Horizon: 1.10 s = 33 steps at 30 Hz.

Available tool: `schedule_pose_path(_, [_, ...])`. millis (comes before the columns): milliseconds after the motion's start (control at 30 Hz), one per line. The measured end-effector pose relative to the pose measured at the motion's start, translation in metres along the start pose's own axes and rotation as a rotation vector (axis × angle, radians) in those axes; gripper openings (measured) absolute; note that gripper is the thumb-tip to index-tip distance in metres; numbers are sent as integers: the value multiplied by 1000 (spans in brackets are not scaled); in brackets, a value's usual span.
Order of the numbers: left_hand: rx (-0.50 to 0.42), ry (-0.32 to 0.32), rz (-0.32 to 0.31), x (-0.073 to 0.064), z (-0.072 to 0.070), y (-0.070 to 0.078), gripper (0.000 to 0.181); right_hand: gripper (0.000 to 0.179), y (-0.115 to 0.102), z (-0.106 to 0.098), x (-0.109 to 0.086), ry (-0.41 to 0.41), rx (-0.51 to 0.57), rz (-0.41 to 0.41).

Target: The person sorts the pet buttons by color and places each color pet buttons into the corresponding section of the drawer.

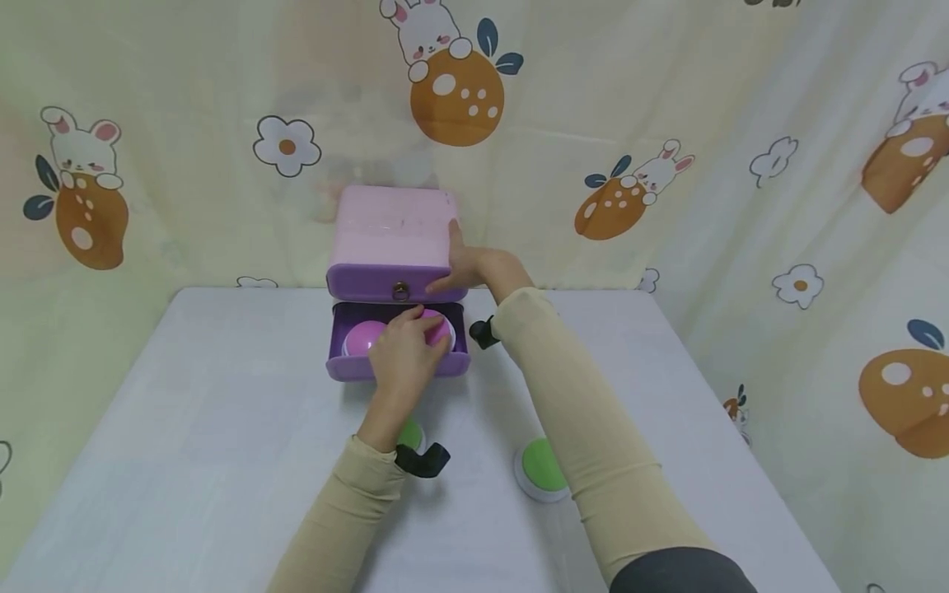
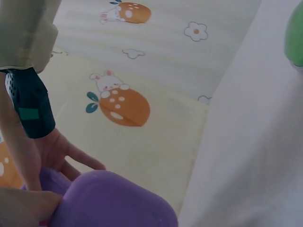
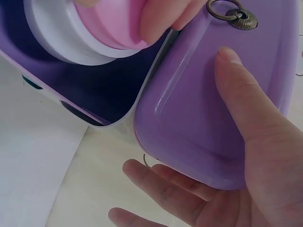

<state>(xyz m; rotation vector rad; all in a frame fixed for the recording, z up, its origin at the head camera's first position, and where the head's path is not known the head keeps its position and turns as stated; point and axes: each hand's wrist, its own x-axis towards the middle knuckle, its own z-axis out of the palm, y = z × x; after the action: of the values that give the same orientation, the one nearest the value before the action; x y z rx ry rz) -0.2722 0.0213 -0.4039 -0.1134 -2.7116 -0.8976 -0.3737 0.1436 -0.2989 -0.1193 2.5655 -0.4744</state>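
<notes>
A pink and purple box (image 1: 393,226) stands open at the back of the table, with a ring pull (image 1: 400,291) on its purple lid (image 3: 199,109). Two round pink push buttons with white bases lie in the lower part (image 1: 397,369). My left hand (image 1: 408,362) pinches the right-hand pink button (image 3: 111,21), which is tilted inside the box. The other pink button (image 1: 363,337) sits to its left, partly behind that hand. My right hand (image 1: 474,265) holds the lid's right corner, thumb on the purple face and fingers round the side.
A green push button (image 1: 544,465) with a white base lies on the white table (image 1: 245,445), by the right forearm. Another green button (image 1: 409,435) is partly hidden by the left wrist. A patterned curtain (image 1: 193,214) hangs right behind the box.
</notes>
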Motion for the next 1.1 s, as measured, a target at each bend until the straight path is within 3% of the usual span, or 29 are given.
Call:
schedule_pose_path(300, [26, -127, -8, 7, -3, -1, 31, 128, -2, 3, 0, -5, 8, -42])
schedule_pose_path(533, [-4, -153, -28, 12, -1, -2, 30, 127, -1, 0, 0, 4, 15, -15])
schedule_pose_path(700, [-5, -186, -61, 13, -1, -2, 19, 127, -2, 0, 0, 6, -25, -16])
schedule_pose_path(833, [11, -212, -48, 13, -3, -2, 16, 127, -3, 0, 0, 8, -14, 5])
schedule_pose_path(933, [27, -213, -25, 12, -3, -2, 17, 126, -3, 0, 0, 11, -1, 14])
schedule_pose_path(1100, [42, -154, 3, 10, -3, -3, 18, 127, -2, 0, 1, 15, -4, 23])
